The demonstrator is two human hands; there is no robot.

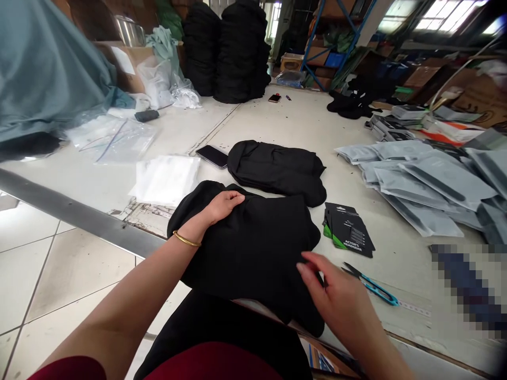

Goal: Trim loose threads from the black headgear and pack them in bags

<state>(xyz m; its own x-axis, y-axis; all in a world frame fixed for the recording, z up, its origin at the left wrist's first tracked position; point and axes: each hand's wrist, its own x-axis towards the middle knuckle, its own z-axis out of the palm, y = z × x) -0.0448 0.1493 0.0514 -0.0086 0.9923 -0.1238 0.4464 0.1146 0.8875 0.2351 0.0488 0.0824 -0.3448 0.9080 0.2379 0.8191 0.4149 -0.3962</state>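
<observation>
A folded stack of black cloth pieces (pixel 261 243) lies at the table's front edge, partly over my lap. My left hand (pixel 224 206), with a gold bangle on the wrist, pinches the cloth's upper left part between thumb and fingers. At the stack's right edge, my right hand (pixel 332 287) hovers with thumb and forefinger a little apart and nothing visible between them; its other fingers are mostly hidden. Behind the stack rests a second pile of black cloth (pixel 277 169). Black printed cards (pixel 348 229) with a green corner sit to the right, near blue-handled thread snips (pixel 376 290).
A phone (pixel 213 156) and white sheets (pixel 166 179) lie at the left, near clear plastic bags (pixel 119 140). Packed grey pouches (pixel 428 179) spread over the right side. Tall black stacks (pixel 241 53) stand at the back. A metal strip (pixel 79 216) edges the table.
</observation>
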